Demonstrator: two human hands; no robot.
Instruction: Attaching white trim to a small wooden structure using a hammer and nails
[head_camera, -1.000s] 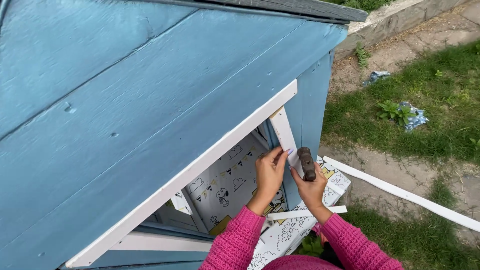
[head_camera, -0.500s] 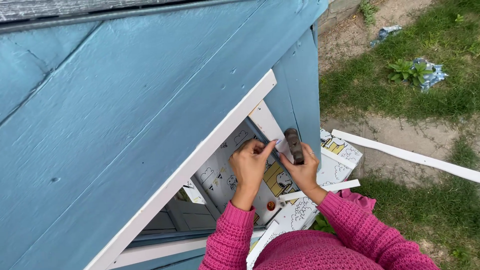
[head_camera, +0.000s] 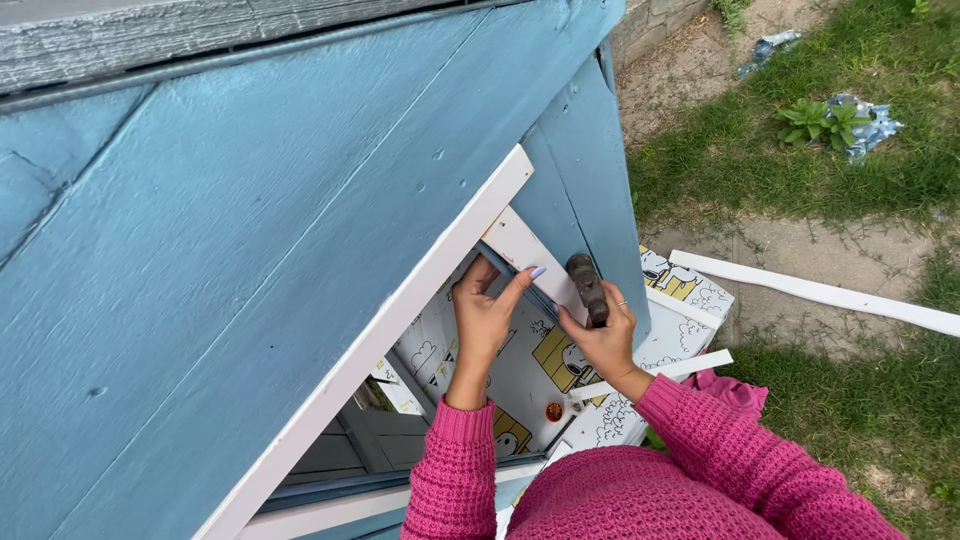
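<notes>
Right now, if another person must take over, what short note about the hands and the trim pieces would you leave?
Left hand: open, fingers pressed on the short white trim piece at the corner of the blue wall, holding it in place.
Right hand: closed around a dark hammer, head up against the same trim.
Done, as far as it shows: the long white trim lies along the slanted edge of the opening.
Left: the short trim looks not yet fixed, since a hand holds it. Two more white strips wait, one near the right wrist, one on the ground by the grass.
</notes>
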